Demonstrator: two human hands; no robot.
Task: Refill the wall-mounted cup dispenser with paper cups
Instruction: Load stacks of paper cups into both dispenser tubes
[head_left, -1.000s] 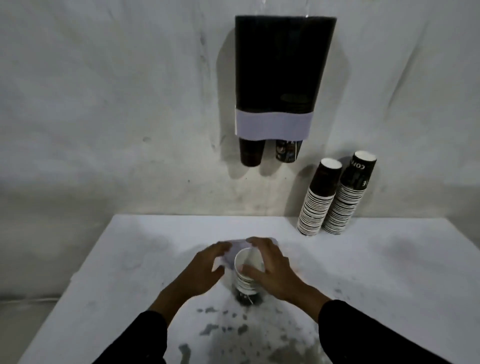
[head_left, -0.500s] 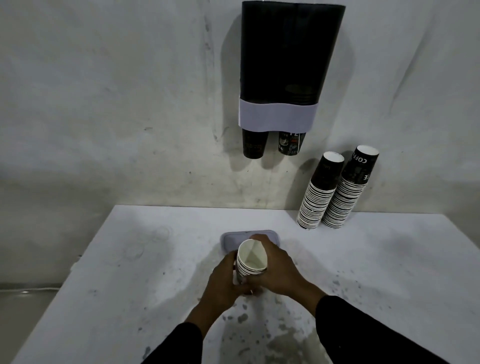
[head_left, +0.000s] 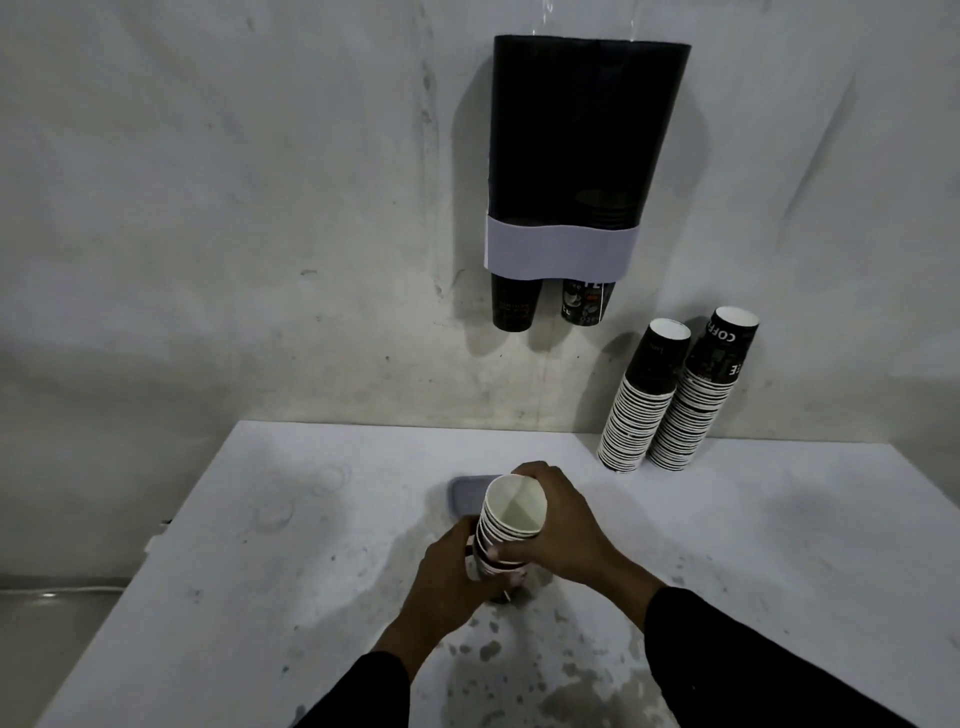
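Observation:
A short stack of paper cups (head_left: 511, 519) stands tilted at the table's middle, open mouth towards me. My right hand (head_left: 569, 530) wraps its upper right side and my left hand (head_left: 449, 577) grips its lower left side. On the wall above hangs the black cup dispenser (head_left: 582, 145) with a pale band, and two cup bottoms (head_left: 514, 309) poke out below it. Two tall stacks of cups (head_left: 675, 395) lean against the wall at the back right of the table.
A grey lid (head_left: 467, 493) lies flat on the white table (head_left: 753, 545) just behind the held stack. Dark stains mark the table's near part. The table's left edge drops off to a lower floor area.
My left hand has moved from the lid to the lower side of the cup stack. The stack has risen and tilted between both hands, and the lid now lies bare on the table.

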